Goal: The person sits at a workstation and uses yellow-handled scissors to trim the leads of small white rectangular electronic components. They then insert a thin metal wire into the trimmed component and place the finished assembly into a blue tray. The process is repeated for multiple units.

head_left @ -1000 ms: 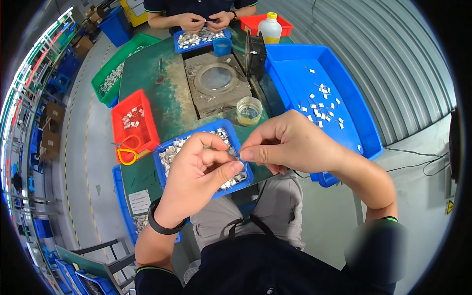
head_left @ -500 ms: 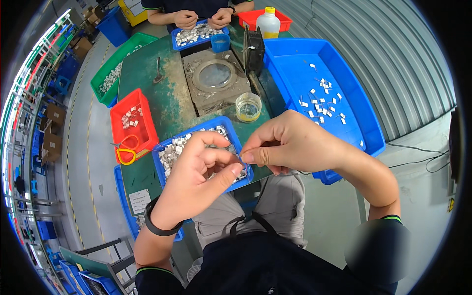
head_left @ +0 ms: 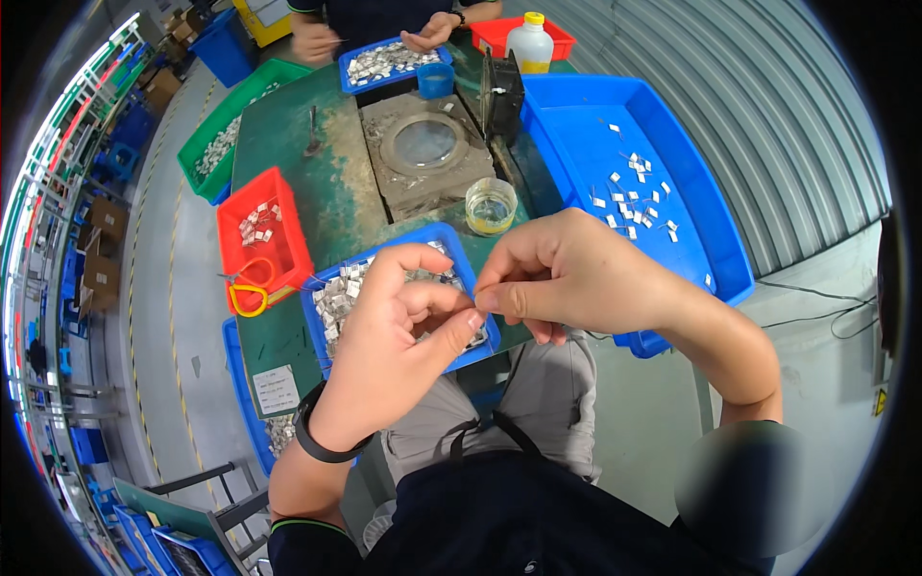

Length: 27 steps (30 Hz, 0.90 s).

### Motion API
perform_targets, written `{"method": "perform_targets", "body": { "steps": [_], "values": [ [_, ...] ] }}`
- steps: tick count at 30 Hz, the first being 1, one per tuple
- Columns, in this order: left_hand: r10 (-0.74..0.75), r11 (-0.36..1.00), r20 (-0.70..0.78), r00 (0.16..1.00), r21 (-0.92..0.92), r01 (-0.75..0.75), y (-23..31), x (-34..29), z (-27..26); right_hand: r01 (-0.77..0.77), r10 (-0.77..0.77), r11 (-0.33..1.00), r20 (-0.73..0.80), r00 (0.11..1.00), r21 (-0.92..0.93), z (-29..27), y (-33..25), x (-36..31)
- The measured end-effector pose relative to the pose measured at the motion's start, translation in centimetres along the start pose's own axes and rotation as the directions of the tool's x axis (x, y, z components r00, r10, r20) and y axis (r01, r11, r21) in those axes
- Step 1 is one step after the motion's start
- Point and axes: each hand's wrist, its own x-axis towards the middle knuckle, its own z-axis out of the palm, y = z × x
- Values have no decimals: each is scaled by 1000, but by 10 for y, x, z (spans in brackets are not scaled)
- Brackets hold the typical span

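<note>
My left hand (head_left: 399, 322) is curled above a blue tray (head_left: 451, 235) of small white blocks with thin wire leads (head_left: 336, 302). Its thumb and fingertips come close to those of my right hand (head_left: 576, 274), which is closed in a pinch at the tray's right edge. Whatever sits between the fingertips is too small and too covered to name. Just beyond my right hand stands a clear jar (head_left: 491, 206) with some yellowish liquid.
A red bin (head_left: 298, 226) holds white parts and scissors with an orange-yellow handle (head_left: 252, 300). Ahead lies a round metal-rimmed disc (head_left: 424, 143) in a grey block. A large blue bin (head_left: 562, 101) with scattered parts stands right. Across the table, a person (head_left: 379, 19) works over another tray.
My hands stay pinched together, with only a slight shift in view. Across the table, the other person's hands have drawn apart, one blurred and moved left, the other now palm up.
</note>
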Motion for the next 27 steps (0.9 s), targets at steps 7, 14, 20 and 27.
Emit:
{"method": "perform_targets", "body": {
  "steps": [7, 14, 20, 27],
  "values": [
    [-77, 997, 36, 996, 7, 77, 5, 1, -5, 54, -53, 997, 11, 999, -53, -1, 3, 1],
    [-229, 970, 185, 956, 125, 208, 24, 8, -12, 30, -24, 996, 69, 997, -89, -3, 2, 0],
    [-214, 976, 208, 954, 85, 200, 20, 10, -11, 19, -15, 996, 47, 999, -82, -2, 2, -2],
    [-172, 985, 158, 972, 21, 171, 10, 4, -6, 4, -3, 999, 41, 999, -36, -3, 3, -1]
  ]
}}
